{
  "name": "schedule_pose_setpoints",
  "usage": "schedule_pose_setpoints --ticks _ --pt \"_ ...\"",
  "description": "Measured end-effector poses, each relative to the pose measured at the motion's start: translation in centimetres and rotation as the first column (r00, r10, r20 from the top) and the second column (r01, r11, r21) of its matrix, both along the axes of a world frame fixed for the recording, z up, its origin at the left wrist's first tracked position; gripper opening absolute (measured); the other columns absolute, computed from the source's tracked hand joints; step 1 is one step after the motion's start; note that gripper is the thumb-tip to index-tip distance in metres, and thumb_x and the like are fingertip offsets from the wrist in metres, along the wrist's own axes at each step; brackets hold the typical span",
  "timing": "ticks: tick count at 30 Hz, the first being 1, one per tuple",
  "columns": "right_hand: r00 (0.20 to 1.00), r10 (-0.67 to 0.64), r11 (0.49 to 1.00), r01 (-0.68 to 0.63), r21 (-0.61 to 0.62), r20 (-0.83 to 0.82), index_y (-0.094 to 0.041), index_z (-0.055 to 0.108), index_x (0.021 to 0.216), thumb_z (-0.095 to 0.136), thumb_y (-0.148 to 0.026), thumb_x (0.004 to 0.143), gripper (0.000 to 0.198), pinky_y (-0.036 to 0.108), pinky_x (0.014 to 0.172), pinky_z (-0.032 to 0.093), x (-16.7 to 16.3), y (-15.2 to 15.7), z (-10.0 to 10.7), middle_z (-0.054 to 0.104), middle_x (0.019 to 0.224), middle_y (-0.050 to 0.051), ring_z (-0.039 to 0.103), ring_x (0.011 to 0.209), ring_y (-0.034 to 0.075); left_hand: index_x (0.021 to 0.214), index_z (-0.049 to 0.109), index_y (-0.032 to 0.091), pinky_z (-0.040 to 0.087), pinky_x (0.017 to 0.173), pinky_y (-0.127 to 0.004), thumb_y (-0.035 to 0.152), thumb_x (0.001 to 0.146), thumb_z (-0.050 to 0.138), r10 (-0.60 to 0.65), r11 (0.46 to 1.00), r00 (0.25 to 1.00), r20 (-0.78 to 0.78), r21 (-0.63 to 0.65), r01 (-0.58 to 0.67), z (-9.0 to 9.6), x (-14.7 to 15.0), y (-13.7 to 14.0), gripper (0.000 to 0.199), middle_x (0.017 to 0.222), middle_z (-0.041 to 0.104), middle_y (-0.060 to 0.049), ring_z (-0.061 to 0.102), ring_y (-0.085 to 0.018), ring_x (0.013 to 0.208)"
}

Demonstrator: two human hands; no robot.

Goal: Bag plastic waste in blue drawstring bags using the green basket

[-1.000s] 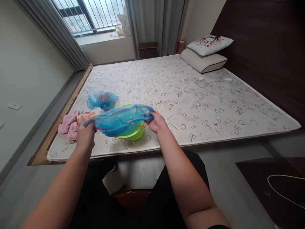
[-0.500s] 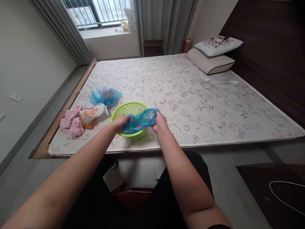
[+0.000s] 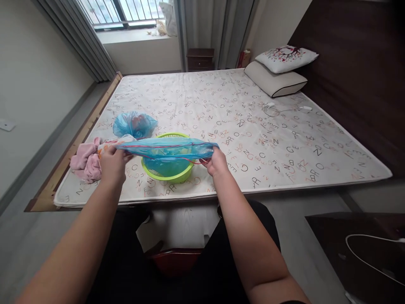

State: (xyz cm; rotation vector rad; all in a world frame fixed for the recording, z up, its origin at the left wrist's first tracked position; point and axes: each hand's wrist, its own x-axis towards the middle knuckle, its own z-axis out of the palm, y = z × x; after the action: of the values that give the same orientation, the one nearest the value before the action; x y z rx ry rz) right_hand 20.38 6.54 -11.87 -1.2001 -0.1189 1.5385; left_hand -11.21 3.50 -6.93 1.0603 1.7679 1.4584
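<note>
A thin blue plastic bag [image 3: 167, 153] with red drawstrings is stretched sideways between my two hands. My left hand [image 3: 113, 164] is closed on its left end, and my right hand [image 3: 216, 162] grips the right end. The bag hangs over a green plastic basket [image 3: 180, 177], hiding most of the basket's inside. Left of the basket lie a pink cloth [image 3: 87, 162] and a white and orange plastic bag, partly hidden behind my left hand. A second blue plastic bag [image 3: 134, 124], bunched up around something reddish, sits behind them.
All this rests on a letter-printed mattress [image 3: 234, 126] near its front edge. Two pillows [image 3: 278, 69] are stacked at the far right, with a white cable [image 3: 272, 109] in front of them. A wooden bed frame [image 3: 76, 126] edges the left side.
My hands have moved apart, the left one going left. The blue bag, bunched up before, is now pulled out long and taut over the basket.
</note>
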Motion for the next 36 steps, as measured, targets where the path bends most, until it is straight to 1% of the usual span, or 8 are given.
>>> schedule_pose_setpoints --ticks 4,12,16,22,24,27,30,36 --pt "0.985 0.063 0.997 -0.055 0.050 -0.159 -0.024 0.064 0.094 0.056 -0.018 0.085 0.013 0.026 0.061 0.059 -0.6 -0.3 0.4 0.073 0.076 -0.003 0.067 0.067 0.014 0.112 0.068 0.025 0.064 0.082 -0.034 0.016 0.093 0.055 0.088 0.996 0.812 0.576 -0.052 -0.070 -0.4 0.3 -2.1 0.025 0.100 0.078 0.000 0.074 -0.017 0.088" --pt "0.927 0.351 0.936 -0.340 0.093 -0.136 -0.021 0.066 0.091 0.062 -0.023 0.088 0.005 0.027 0.066 0.061 -1.0 -0.7 -0.5 0.074 0.080 0.001 0.068 0.070 0.016 0.097 0.068 0.020 0.062 0.066 -0.020 0.022 0.103 0.044 0.066 0.997 0.540 0.839 -0.082 0.006 -2.9 -1.3 -2.5 0.025 0.080 0.076 0.000 0.072 -0.012 0.068" --pt "0.856 0.431 0.889 -0.457 0.027 0.286 -0.023 0.067 0.089 0.065 -0.032 0.086 0.009 0.027 0.061 0.056 0.0 -1.0 -2.2 0.069 0.073 -0.001 0.062 0.061 0.015 0.094 0.071 0.019 0.061 0.060 -0.026 0.029 0.094 0.060 -0.014 0.931 0.633 0.774 -0.221 0.291 -4.9 -2.8 -3.0 0.015 0.076 0.074 -0.003 0.070 -0.017 0.064" --pt "0.235 0.422 0.806 -0.540 -0.243 0.876 -0.024 0.071 0.092 0.058 -0.042 0.085 0.024 0.039 0.088 0.052 1.1 -1.1 -4.3 0.074 0.093 0.006 0.066 0.088 0.025 0.085 0.074 0.018 0.043 0.042 -0.023 0.026 0.072 0.075 -0.353 0.655 0.887 0.297 -0.599 0.461 -7.4 -4.9 -3.0 0.015 0.066 0.067 -0.002 0.058 -0.016 0.051" --pt "0.253 0.351 0.857 -0.475 -0.200 0.902 -0.023 0.069 0.099 0.057 -0.039 0.083 0.025 0.040 0.090 0.051 0.8 -0.8 -4.6 0.073 0.096 0.006 0.065 0.089 0.024 0.091 0.075 0.018 0.042 0.043 -0.022 0.026 0.072 0.072 -0.307 0.743 0.944 0.123 -0.589 0.318 -8.0 -5.1 -2.3 0.021 0.065 0.065 -0.001 0.056 -0.016 0.050" --pt "0.487 0.153 0.932 -0.361 0.039 0.860 -0.025 0.064 0.113 0.058 -0.030 0.076 0.037 0.040 0.092 0.053 0.2 -0.1 -4.5 0.071 0.113 0.006 0.066 0.097 0.023 0.097 0.074 0.018 0.045 0.051 -0.022 0.025 0.071 0.070 -0.149 0.918 0.989 -0.001 -0.372 0.138 -8.3 -4.9 -1.0 0.028 0.078 0.071 -0.003 0.061 -0.016 0.061" --pt "0.643 0.098 0.876 -0.418 0.241 0.759 -0.028 0.062 0.122 0.057 -0.022 0.072 0.050 0.041 0.102 0.050 -0.5 0.4 -3.8 0.066 0.130 0.004 0.063 0.114 0.022 0.112 0.073 0.020 0.053 0.073 -0.024 0.023 0.071 0.071 -0.157 0.974 0.987 0.014 -0.164 0.158 -7.9 -4.2 -0.1 0.041 0.109 0.076 -0.007 0.070 -0.019 0.090" --pt "0.434 0.058 0.804 -0.554 0.215 0.899 -0.025 0.070 0.100 0.071 -0.030 0.078 0.022 0.045 0.118 0.036 -2.4 0.1 -2.4 0.064 0.136 0.007 0.055 0.129 0.025 0.117 0.077 0.020 0.052 0.099 -0.034 0.025 0.078 0.068 -0.215 0.972 0.974 -0.077 -0.117 0.205 -6.8 -2.9 -0.1 0.040 0.117 0.075 -0.007 0.068 -0.024 0.107"
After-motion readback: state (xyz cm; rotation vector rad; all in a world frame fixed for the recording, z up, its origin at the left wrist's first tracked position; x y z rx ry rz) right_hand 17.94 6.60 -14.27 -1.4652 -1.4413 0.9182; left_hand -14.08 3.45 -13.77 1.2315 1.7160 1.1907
